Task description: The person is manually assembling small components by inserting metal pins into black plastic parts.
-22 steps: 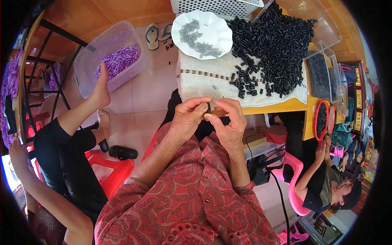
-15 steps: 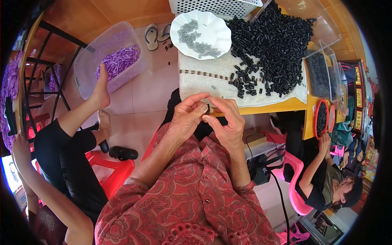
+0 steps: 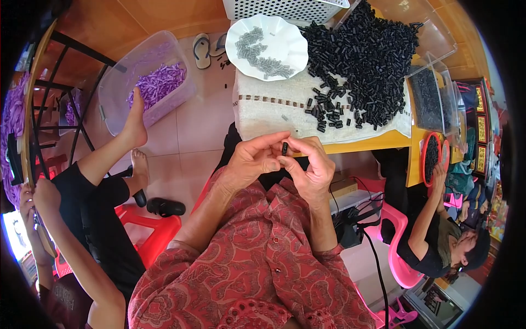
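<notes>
Above my lap, both hands are close together around one small black tube-shaped piece [image 3: 284,148]. My right hand [image 3: 311,169] pinches it between thumb and index finger. Beside it, my left hand [image 3: 251,163] has its thumb and index finger apart, the fingertips close to the piece and to the right hand's fingertips. Just beyond is a table with a white cloth [image 3: 263,120], on which a big heap of similar black pieces [image 3: 372,66] lies. A white scalloped plate [image 3: 296,49] at the heap's left carries many small clear pieces [image 3: 255,49]. One clear piece [image 3: 284,117] lies on the cloth.
Behind the plate stands a white perforated basket [image 3: 285,10]. Clear plastic bins [image 3: 430,98] are to the right. A person [image 3: 438,241] there reaches to a red-rimmed round tray [image 3: 430,159]. At left, another person's foot [image 3: 136,118] hangs by a clear tub [image 3: 112,93] of purple pieces.
The black piece has become more visible between my fingertips. My left thumb has come away from it, and the right hand has shifted slightly right. The person at left has moved both hands.
</notes>
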{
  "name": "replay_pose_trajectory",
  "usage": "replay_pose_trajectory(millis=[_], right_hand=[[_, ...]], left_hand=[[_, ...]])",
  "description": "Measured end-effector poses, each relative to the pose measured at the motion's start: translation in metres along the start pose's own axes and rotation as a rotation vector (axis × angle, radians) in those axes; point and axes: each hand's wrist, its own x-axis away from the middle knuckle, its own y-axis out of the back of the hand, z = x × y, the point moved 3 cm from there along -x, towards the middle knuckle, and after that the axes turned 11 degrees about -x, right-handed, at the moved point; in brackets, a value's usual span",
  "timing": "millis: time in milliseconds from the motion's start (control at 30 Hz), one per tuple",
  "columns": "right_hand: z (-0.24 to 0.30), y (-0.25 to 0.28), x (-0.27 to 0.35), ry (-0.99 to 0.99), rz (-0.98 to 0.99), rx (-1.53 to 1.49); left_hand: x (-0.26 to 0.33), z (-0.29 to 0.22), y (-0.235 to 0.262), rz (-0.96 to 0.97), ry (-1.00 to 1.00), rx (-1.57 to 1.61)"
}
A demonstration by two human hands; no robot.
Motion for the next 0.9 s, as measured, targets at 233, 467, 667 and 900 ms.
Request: replay_pose_trajectory(millis=[233,467,667,900], right_hand=[[0.005,-0.001,0.003,0.003,-0.025,-0.022],[0.006,-0.001,0.006,-0.035,-0.044,-0.024],[0.004,-0.002,0.009,-0.012,-0.074,-0.018],[0.004,-0.004,0.006,-0.028,-0.055,-0.006]], left_hand=[[0.007,0.007,0.011,-0.021,0.020,-0.179],[0.009,0.005,0.006,-0.055,0.006,-0.204],[0.009,0.003,0.006,-0.055,-0.012,-0.207],[0.004,-0.002,0.002,-0.072,-0.039,-0.188]])
